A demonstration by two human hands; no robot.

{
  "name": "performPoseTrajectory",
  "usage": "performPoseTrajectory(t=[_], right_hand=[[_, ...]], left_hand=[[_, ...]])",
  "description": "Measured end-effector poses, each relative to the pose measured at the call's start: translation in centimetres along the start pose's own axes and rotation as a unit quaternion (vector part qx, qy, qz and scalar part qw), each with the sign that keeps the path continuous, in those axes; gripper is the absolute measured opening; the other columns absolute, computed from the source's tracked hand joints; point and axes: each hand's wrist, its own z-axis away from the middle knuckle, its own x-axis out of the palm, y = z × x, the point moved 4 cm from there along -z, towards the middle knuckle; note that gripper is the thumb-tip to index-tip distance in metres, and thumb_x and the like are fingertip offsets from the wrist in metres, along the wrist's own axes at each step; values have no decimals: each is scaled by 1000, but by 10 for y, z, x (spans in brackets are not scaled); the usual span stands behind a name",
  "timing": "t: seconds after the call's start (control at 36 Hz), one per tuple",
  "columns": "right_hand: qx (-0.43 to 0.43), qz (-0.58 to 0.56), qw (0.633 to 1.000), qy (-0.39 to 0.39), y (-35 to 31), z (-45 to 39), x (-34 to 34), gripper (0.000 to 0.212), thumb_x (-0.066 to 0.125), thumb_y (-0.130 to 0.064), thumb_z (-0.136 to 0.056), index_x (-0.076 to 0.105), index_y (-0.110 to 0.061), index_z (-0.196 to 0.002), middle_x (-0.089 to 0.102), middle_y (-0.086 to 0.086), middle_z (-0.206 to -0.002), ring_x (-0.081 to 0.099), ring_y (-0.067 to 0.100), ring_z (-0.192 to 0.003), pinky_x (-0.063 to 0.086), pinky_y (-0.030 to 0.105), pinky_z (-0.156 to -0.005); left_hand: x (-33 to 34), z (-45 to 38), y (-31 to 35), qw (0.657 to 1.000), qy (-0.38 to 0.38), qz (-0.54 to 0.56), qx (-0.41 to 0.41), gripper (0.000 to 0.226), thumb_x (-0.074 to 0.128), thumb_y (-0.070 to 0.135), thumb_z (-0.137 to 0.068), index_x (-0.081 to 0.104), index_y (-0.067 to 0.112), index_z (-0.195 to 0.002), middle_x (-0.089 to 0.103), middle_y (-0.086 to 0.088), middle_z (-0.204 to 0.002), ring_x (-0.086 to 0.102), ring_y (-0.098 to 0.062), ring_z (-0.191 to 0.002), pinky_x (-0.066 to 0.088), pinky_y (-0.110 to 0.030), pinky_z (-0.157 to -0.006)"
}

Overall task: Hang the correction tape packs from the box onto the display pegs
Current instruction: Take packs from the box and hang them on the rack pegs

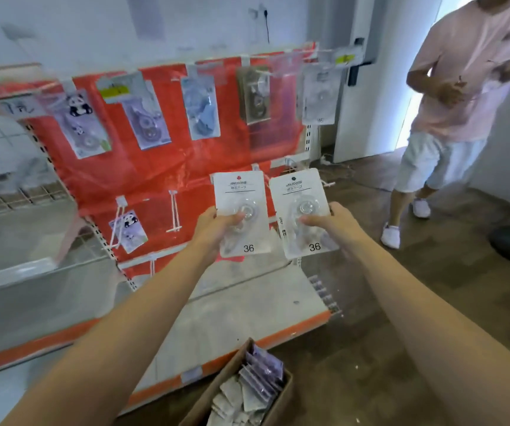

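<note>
Shop, prob. stationery aisle: red rack point(167, 167) w/ pegs point(174, 215), carded tape packs point(200, 107) hanging in a row, yellow price tags point(114, 92), restock box point(217, 385) on floor by base shelf point(247, 305).

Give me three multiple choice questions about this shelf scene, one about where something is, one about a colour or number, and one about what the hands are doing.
1. Where is the cardboard box?
A. On the floor in front of the shelf
B. Hanging on a peg
C. On the top shelf

2. What number is printed on the two white packs being held up?
A. 12
B. 36
C. 50

3. What are the hands doing?
A. Both hang empty
B. Only one holds a pack
C. Each holds one pack

Answers:
1 A, the box sits low by the orange-edged shelf base.
2 B, 36 shows at the bottom of the left pack and the right pack.
3 C, the left hand grips one pack and the right hand grips the other.
</note>
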Motion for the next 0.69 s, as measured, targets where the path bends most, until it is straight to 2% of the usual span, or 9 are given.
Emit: performPoseTrajectory(t=[0.08, 0.14, 0.25, 0.31, 0.39, 0.5, 0.58, 0.67, 0.69], right_hand=[[-8, -11, 1000, -13, -9, -25, -18, 21, 72, -8, -82, 54, -19, -81, 62, -5, -84, 59, 8, -74, 48, 23, -63], [-12, -14, 1000, -25, -12, -43, -26, 24, 71, -6, -83, 53, -21, -79, 62, -6, -83, 59, 7, -73, 47, 22, -60], [-11, 2, 1000, -21, -14, -85, -45, 22, 72, -12, -84, 54, -13, -97, 63, 0, -98, 60, 13, -83, 45, 23, -60], [-17, 14, 1000, -15, -23, -107, -56, 26, 70, -15, -85, 52, -10, -104, 63, 6, -108, 61, 20, -93, 49, 29, -70], [-39, 0, 999, -24, -42, -136, -73, 16, 67, -15, -88, 55, -15, -98, 64, 4, -107, 62, 23, -99, 51, 39, -86], [-88, -36, 995, -26, -64, -169, -97, 19, 63, -14, -92, 50, -27, -86, 60, -9, -90, 60, 13, -85, 51, 35, -78], [-94, -51, 994, -30, -71, -197, -115, 21, 61, -15, -93, 48, -30, -85, 59, -10, -90, 59, 14, -87, 49, 37, -82], [-85, -43, 995, -38, -68, -231, -130, 13, 64, -19, -91, 56, -22, -101, 64, -2, -105, 60, 20, -101, 50, 42, -91], [-82, -48, 995, -41, -68, -242, -135, 25, 65, -20, -90, 56, -17, -113, 64, 1, -113, 60, 22, -106, 50, 46, -95]], left_hand=[[20, -16, 12, 1000, 12, -3, 21, 28, 68, -4, -80, 65, 8, -105, 71, -7, -99, 68, -20, -81, 54, -29, -60], [32, -28, 18, 999, 21, -11, 35, 24, 68, -4, -80, 66, 10, -99, 71, -6, -96, 67, -18, -81, 55, -28, -66], [59, -60, 27, 998, 39, -6, 53, 18, 68, -4, -82, 64, 11, -89, 69, 0, -87, 65, -13, -74, 54, -24, -62], [70, -77, 32, 997, 51, 4, 56, 17, 68, -4, -82, 64, 8, -93, 69, -3, -92, 66, -17, -79, 54, -28, -67], [89, -103, 45, 996, 55, 0, 67, 31, 69, -2, -80, 63, 3, -110, 69, -10, -108, 66, -26, -95, 54, -36, -80], [113, -130, 69, 994, 58, -13, 90, 37, 71, 0, -79, 62, 0, -115, 68, -13, -113, 66, -27, -99, 53, -36, -80], [131, -148, 78, 993, 73, -19, 93, 36, 71, -2, -78, 62, 0, -113, 69, -14, -111, 66, -29, -98, 54, -38, -82], [152, -160, 79, 991, 82, -32, 97, 37, 71, -1, -79, 62, 1, -114, 69, -12, -111, 66, -27, -99, 54, -36, -82], [159, -164, 79, 991, 88, -31, 99, 37, 71, -1, -79, 62, 1, -114, 69, -11, -110, 67, -26, -98, 54, -35, -81]])
